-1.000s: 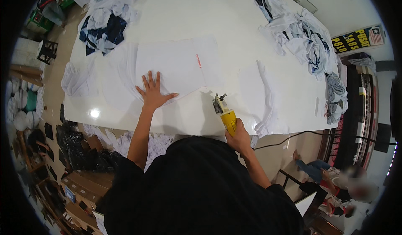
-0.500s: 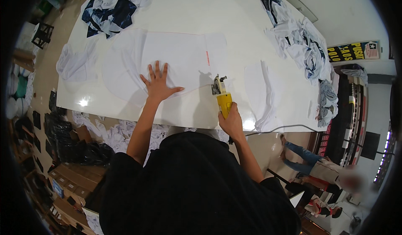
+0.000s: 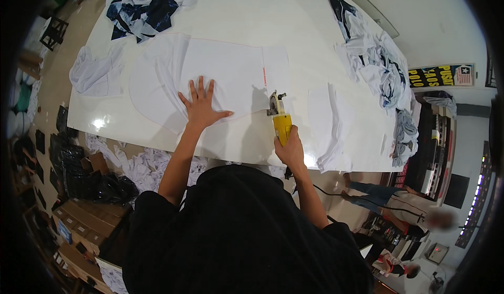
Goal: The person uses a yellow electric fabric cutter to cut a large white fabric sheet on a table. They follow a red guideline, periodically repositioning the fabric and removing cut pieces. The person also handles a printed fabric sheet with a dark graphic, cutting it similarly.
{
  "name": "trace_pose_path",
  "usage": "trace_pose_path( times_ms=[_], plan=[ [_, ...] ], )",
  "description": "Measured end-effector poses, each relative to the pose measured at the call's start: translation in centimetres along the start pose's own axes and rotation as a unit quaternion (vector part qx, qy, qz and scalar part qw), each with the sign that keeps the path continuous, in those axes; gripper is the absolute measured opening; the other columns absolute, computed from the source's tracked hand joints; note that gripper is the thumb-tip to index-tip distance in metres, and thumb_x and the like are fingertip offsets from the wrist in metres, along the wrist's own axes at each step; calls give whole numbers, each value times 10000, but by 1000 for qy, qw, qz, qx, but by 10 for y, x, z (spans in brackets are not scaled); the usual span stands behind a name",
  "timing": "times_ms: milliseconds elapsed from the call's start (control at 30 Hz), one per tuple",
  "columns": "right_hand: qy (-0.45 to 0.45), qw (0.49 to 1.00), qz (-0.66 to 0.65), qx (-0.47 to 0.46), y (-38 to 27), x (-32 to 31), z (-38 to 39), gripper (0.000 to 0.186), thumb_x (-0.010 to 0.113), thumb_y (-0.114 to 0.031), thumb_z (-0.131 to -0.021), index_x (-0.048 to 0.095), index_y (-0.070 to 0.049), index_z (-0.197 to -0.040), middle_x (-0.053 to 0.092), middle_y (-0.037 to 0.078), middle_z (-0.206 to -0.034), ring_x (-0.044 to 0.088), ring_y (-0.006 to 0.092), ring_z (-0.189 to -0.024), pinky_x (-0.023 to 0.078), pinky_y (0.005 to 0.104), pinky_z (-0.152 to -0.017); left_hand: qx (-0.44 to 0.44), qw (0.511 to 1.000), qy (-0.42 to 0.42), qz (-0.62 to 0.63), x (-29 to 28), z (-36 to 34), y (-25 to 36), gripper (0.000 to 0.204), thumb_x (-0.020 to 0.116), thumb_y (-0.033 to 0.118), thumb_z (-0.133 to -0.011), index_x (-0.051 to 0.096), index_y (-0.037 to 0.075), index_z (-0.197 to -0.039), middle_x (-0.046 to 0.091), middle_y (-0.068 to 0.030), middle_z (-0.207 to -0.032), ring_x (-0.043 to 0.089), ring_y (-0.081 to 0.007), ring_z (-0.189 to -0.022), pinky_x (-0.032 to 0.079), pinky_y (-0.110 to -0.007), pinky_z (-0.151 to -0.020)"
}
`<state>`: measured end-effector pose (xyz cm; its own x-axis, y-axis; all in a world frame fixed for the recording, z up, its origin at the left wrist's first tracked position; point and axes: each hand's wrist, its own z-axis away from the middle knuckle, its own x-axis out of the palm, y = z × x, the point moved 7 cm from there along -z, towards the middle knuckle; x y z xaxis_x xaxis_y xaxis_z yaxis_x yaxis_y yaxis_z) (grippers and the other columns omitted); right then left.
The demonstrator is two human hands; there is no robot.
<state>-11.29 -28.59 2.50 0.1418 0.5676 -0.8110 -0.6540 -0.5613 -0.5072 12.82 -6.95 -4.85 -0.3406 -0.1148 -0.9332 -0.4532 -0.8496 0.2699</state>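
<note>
My left hand lies with spread fingers on a stack of white fabric pieces, which has thin red outlines and a red marking near its right side. My right hand grips a yellow electric rotary cutter; its round blade and metal foot rest at the fabric's lower right edge. A loose white piece lies to the left, and a narrow folded white strip lies right of the cutter.
Piles of white and navy fabric lie on the far sides of the white table. A black cord hangs right. Co-workers are at lower right; black bags, cardboard boxes and scraps are at left.
My right hand has moved the cutter forward, up to the fabric's edge. My left hand has shifted slightly forward and right, still spread. The camera view has shifted slightly.
</note>
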Motion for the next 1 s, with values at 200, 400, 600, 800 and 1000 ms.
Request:
trace_pose_path(
  times_ms=[200, 400, 600, 800, 1000],
  plan=[
    [0, 1000, 2, -8, -4, 2, -24, 535, 674, -221, -905, 381, 40, -1269, 611, 361, -1131, 628, 549, -1026, 518, 587, -858, 1, 1000, 1, -2, 0, 0, 0, 1357, 673, 903, -637, 190, 172, -1673, 44, -166, -1743, -61, -470, -1583, -11, -838, -1112],
    [14, 999, 6, -36, -13, 1, -49, 550, 684, -212, -887, 383, 73, -1248, 636, 389, -1049, 643, 568, -959, 528, 589, -835, 1, 1000, 8, 3, 2, 0, -1, 1359, 677, 903, -630, 201, 172, -1672, 51, -165, -1742, -60, -463, -1584, -8, -833, -1116],
    [-1, 1000, 12, -28, -24, -3, -73, 515, 673, -221, -891, 388, 56, -1218, 626, 371, -1083, 644, 547, -980, 530, 582, -842, -3, 1000, 3, 4, 0, 0, 0, 1361, 677, 906, -628, 202, 173, -1671, 51, -162, -1743, -56, -462, -1585, -11, -829, -1120],
    [-10, 1000, 19, -20, -34, -4, -99, 483, 654, -236, -892, 400, 35, -1200, 621, 339, -1110, 647, 517, -1009, 535, 567, -861, -4, 1000, -4, 4, -2, 1, 0, 1357, 676, 905, -630, 202, 176, -1672, 49, -159, -1743, -56, -458, -1586, -13, -820, -1129],
    [8, 998, 19, -52, -45, -6, -129, 489, 677, -230, -874, 398, 52, -1159, 645, 379, -1015, 656, 549, -946, 546, 577, -826, -3, 1000, 3, 11, -2, 1, 0, 1348, 683, 897, -631, 218, 171, -1667, 61, -161, -1742, -36, -460, -1586, -9, -820, -1130]
  ],
)
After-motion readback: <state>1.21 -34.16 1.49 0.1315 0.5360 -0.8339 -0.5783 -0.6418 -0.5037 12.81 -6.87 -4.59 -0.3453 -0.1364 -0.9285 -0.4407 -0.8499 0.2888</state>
